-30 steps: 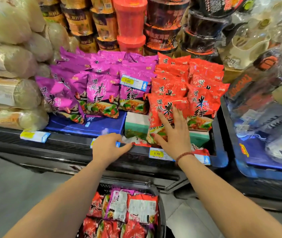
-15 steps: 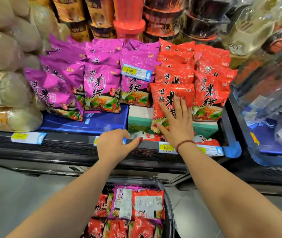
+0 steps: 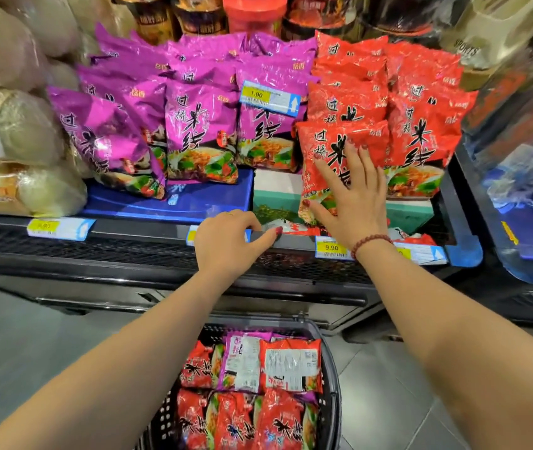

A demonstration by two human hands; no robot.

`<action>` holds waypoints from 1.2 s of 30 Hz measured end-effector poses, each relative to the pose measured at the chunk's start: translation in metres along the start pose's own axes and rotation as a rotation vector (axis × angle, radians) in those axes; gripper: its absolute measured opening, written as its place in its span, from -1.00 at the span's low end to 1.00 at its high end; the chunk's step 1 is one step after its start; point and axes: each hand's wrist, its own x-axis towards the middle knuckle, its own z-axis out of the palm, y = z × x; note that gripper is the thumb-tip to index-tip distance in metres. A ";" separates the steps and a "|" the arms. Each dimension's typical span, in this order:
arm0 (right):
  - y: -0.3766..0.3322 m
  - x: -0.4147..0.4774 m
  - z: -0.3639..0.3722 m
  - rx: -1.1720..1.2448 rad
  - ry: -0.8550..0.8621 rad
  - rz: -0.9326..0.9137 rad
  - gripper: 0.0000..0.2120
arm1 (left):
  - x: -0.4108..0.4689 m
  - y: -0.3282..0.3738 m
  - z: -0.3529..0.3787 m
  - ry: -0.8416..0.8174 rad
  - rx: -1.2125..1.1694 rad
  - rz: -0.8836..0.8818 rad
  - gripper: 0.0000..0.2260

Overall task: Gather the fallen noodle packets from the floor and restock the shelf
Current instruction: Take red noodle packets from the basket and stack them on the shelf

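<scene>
The right hand (image 3: 352, 196) lies with its grip spread flat, fingers straight, against a shiny red noodle packet (image 3: 323, 147) standing upright at the front of the red row on the black metal shelf (image 3: 128, 254). The left hand (image 3: 226, 241) has its grip curled over that shelf's front edge, thumb along the rail. Just left stand glossy purple noodle packets (image 3: 200, 125). Below, between the forearms, a black plastic basket (image 3: 333, 384) holds more packets.

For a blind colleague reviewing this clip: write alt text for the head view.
A person's right hand presses flat against an upright red noodle packet, while the left hand holds the shelf edge. Purple packets stand to the left; a basket of more packets sits below.
</scene>
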 end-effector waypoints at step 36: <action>-0.067 -0.403 0.238 0.461 -0.981 0.407 -0.30 | -0.367 -0.131 0.233 -0.581 -0.339 -0.282 -0.48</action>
